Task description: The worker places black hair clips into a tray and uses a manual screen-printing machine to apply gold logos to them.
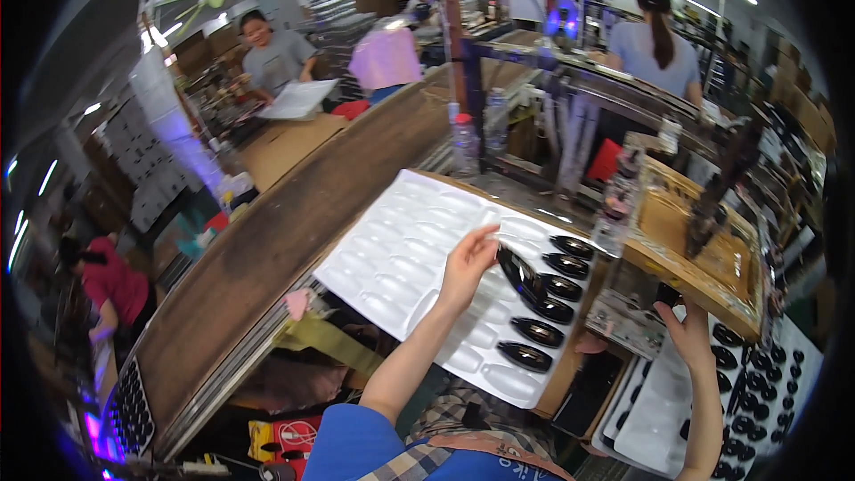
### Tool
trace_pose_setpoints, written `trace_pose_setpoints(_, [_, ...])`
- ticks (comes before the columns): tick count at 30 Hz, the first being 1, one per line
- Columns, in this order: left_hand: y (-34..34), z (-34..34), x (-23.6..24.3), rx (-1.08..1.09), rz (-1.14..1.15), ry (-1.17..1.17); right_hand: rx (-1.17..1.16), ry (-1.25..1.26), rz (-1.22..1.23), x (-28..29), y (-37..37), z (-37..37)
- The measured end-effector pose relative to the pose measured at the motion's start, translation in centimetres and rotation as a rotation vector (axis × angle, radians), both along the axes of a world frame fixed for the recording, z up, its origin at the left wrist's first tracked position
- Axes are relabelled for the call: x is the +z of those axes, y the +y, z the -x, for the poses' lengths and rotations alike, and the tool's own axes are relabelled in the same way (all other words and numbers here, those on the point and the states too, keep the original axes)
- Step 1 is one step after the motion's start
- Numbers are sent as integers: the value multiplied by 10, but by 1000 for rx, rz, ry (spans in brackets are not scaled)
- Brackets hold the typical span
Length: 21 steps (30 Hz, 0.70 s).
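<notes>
My left hand (470, 263) holds a glossy black oval piece (517, 272) over a white moulded tray (392, 249), whose right column holds several similar black pieces (536, 331) lying in hollows. The tray's other hollows show bare white. My right hand (688, 330) is under the wooden-framed screen (744, 281) of a printing machine, its fingers on a small black part (668, 294) beside the metal fixture (616, 312). The screen's frame partly hides what those fingers hold.
A brown conveyor belt (232, 258) runs diagonally at left. More trays of black pieces (761, 370) lie at lower right. A red-capped bottle (465, 142) stands behind the tray. Three other people (276, 62) work at stations left and behind. A metal rail (570, 67) crosses behind the machine.
</notes>
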<state>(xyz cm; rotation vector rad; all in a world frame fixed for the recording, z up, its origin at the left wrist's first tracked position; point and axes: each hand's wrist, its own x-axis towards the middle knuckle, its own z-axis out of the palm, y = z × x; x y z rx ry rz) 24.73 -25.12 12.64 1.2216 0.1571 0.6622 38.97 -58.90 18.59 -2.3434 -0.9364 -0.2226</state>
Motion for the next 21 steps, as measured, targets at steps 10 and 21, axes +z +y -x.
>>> trace_pose_setpoints(10, [-20, 127, -61, 244, 166, 194, 109, 103, 40, 2, 31, 1])
trace_pose_setpoints(21, [-76, 117, -70, 114, 120, 186, 33, 5, -55, 0, -21, 47])
